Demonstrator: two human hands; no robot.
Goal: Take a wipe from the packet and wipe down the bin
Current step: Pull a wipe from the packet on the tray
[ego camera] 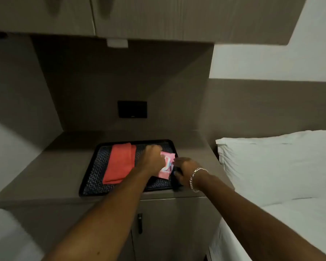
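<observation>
A pink wipe packet [166, 167] lies on the right half of a black patterned tray [94, 172] on the bedside cabinet top. My left hand [151, 159] is closed over the packet's left and upper part, hiding its opening. My right hand [184, 170], with a silver chain bracelet at the wrist, curls against the packet's right edge and holds it there. No wipe shows outside the packet. No bin is in view.
A folded red cloth [119, 162] lies on the tray's left half. The cabinet top [51, 166] sits in a niche under overhead cupboards, with a black wall panel [132, 109] behind. A bed with a white pillow [275, 162] stands to the right. A cabinet door handle [139, 223] is below.
</observation>
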